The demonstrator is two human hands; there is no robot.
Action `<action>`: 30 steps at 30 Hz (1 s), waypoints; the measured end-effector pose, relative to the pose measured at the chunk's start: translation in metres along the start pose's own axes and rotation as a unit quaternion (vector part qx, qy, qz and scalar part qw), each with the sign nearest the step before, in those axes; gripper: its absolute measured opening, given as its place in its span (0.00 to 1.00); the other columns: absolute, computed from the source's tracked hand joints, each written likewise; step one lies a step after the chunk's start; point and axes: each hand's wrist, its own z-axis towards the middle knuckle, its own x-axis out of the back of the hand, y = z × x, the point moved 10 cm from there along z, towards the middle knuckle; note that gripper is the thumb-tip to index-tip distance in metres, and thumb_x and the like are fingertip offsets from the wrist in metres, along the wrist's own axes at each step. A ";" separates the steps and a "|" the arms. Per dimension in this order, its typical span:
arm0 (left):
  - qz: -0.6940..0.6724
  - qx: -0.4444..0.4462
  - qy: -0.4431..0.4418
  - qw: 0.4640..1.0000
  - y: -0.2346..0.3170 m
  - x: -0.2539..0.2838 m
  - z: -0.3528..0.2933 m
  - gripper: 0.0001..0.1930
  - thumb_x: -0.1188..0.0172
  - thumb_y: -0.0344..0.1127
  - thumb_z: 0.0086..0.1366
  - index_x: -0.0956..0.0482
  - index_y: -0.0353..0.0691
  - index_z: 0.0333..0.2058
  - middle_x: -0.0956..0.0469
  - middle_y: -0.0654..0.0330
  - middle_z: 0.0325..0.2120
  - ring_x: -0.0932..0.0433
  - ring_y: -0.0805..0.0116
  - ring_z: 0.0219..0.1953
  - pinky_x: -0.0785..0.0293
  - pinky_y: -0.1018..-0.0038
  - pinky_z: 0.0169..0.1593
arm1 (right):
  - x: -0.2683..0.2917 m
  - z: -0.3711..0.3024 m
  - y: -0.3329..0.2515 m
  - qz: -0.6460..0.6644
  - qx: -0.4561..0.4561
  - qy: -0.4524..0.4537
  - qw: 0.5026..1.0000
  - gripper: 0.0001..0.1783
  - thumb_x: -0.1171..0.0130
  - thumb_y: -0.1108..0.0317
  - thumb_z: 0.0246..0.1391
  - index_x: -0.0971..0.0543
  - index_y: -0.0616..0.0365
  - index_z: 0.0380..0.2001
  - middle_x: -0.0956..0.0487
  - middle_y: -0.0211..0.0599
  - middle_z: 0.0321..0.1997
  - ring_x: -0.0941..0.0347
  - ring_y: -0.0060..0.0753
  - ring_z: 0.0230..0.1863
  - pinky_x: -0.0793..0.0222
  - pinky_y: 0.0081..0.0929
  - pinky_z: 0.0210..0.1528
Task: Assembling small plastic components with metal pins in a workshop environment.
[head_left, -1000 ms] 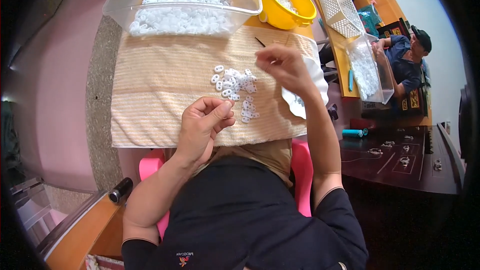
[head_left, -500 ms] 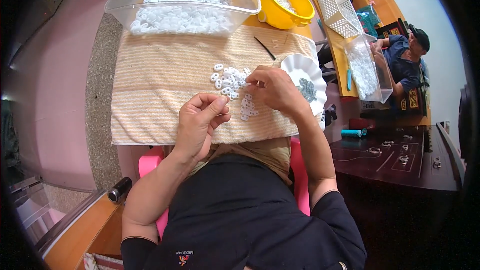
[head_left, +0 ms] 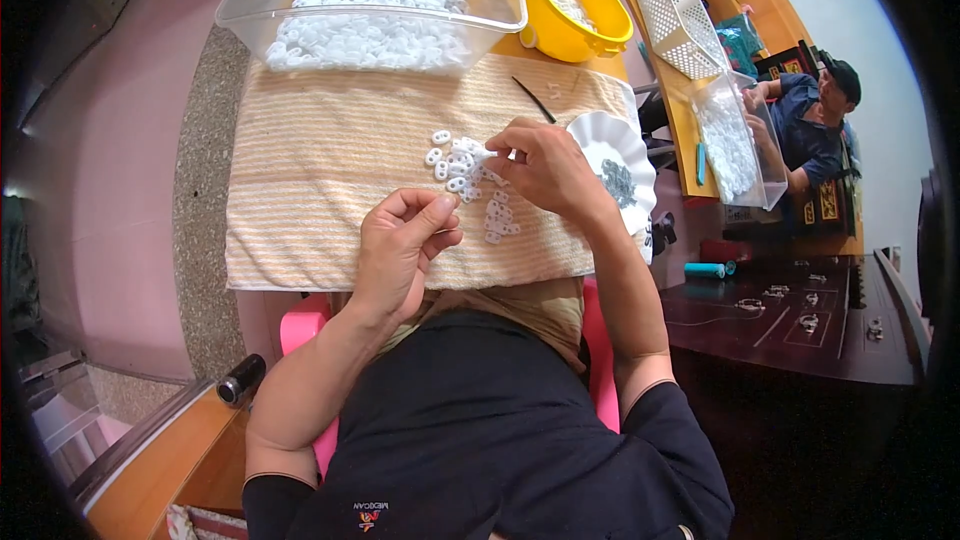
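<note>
Small white oval plastic pieces with two holes (head_left: pixel 464 162) lie in a loose pile on the striped towel (head_left: pixel 320 170). A smaller group of similar white pieces (head_left: pixel 498 220) sits just nearer to me. My left hand (head_left: pixel 400 245) is at the pile's near edge, thumb and forefinger pressed together; whatever is between them is too small to make out. Reaching in from the right, my right hand (head_left: pixel 545 168) pinches at a white piece on the pile's right edge, its fingertips partly hiding it. Beside that hand stands a white scalloped plate (head_left: pixel 640 155) holding a heap of small grey bits (head_left: pixel 617 180).
A clear bin (head_left: pixel 380 35) of white pieces and a yellow tub (head_left: pixel 560 35) stand at the far edge. A thin black stick (head_left: pixel 534 98) lies on the towel. At right, another person (head_left: pixel 805 125) works at a clear bin (head_left: pixel 728 140) beside a white perforated basket (head_left: pixel 680 20).
My right hand has moved slightly away from me, its fingertips now on the pile's upper right. The left hand holds its pinch almost in place.
</note>
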 end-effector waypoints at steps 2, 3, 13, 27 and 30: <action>-0.001 0.000 0.002 1.000 0.001 0.000 -0.001 0.05 0.37 0.29 0.60 0.24 0.38 0.33 0.22 0.64 0.28 0.23 0.78 0.30 0.23 0.80 0.35 | -0.001 -0.001 0.001 -0.003 0.000 -0.009 1.000 0.11 0.35 0.68 0.45 0.19 0.61 0.33 0.20 0.42 0.32 0.23 0.41 0.34 0.29 0.32 0.37; -0.001 0.001 0.003 1.000 0.001 0.000 -0.001 0.05 0.37 0.29 0.60 0.24 0.38 0.33 0.22 0.64 0.28 0.23 0.78 0.30 0.23 0.80 0.35 | -0.005 -0.002 0.002 -0.016 -0.010 -0.030 0.999 0.11 0.37 0.66 0.47 0.19 0.59 0.35 0.21 0.42 0.35 0.24 0.44 0.38 0.30 0.34 0.41; 0.000 0.002 -0.002 1.000 0.001 -0.001 -0.001 0.05 0.37 0.29 0.60 0.24 0.38 0.33 0.22 0.64 0.28 0.23 0.77 0.31 0.23 0.79 0.36 | -0.012 -0.024 0.008 -0.088 -0.060 -0.038 0.994 0.11 0.37 0.63 0.47 0.19 0.57 0.33 0.21 0.40 0.33 0.24 0.46 0.37 0.30 0.36 0.41; 0.008 0.002 -0.006 1.000 -0.001 -0.002 -0.002 0.05 0.37 0.30 0.60 0.23 0.39 0.33 0.22 0.64 0.28 0.23 0.78 0.30 0.24 0.80 0.36 | -0.014 -0.034 0.002 -0.009 -0.006 0.024 1.000 0.05 0.41 0.72 0.49 0.21 0.61 0.30 0.23 0.42 0.30 0.25 0.47 0.33 0.30 0.35 0.36; 0.017 -0.002 -0.001 1.000 0.000 -0.003 -0.002 0.04 0.37 0.30 0.61 0.23 0.39 0.33 0.22 0.65 0.27 0.24 0.78 0.30 0.24 0.80 0.35 | -0.008 -0.038 0.000 0.055 -0.004 0.050 0.997 0.04 0.41 0.75 0.49 0.22 0.62 0.31 0.23 0.42 0.29 0.25 0.42 0.31 0.30 0.31 0.34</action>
